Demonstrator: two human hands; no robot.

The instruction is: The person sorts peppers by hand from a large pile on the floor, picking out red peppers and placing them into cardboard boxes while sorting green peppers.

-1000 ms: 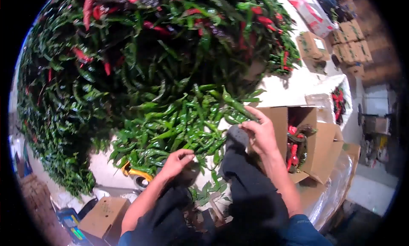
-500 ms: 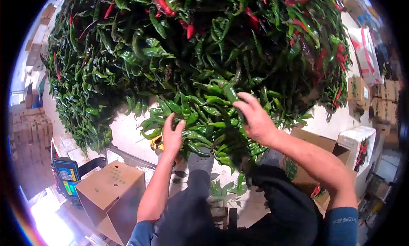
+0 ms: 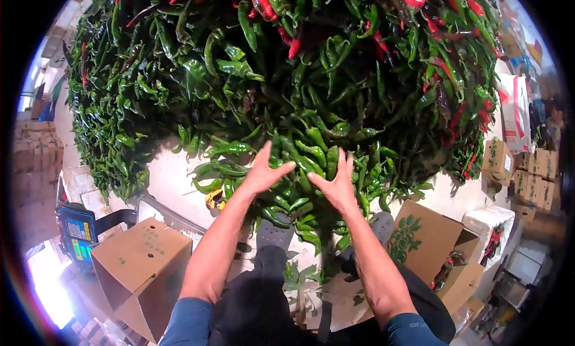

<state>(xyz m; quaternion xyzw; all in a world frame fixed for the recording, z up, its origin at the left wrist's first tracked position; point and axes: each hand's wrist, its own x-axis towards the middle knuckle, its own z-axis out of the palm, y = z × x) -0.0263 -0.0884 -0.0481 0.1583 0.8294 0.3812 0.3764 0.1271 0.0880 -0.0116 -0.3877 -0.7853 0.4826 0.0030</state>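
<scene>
Long green peppers (image 3: 311, 157) lie loose at the foot of a big heap of peppers (image 3: 197, 76), in front of my feet. My left hand (image 3: 263, 173) rests over their left side, thumb stretched toward the middle and fingers spread, some tips hidden among the peppers. Facing it, my right hand (image 3: 336, 187) has its thumb pointing inward and its fingers apart on the right side of the same peppers. Several peppers lie between the two hands, and neither hand is closed round one.
A closed cardboard box (image 3: 141, 250) and a scale with a keypad display (image 3: 78, 235) stand at the left. To the right are an open cardboard box (image 3: 413, 232) and a white foam box (image 3: 488, 220) with red peppers. Something yellow (image 3: 215, 199) lies beside my left forearm.
My right hand has come down and left from a raised green pepper to the loose peppers. My left hand has shifted right and farther in. The view has turned slightly.
</scene>
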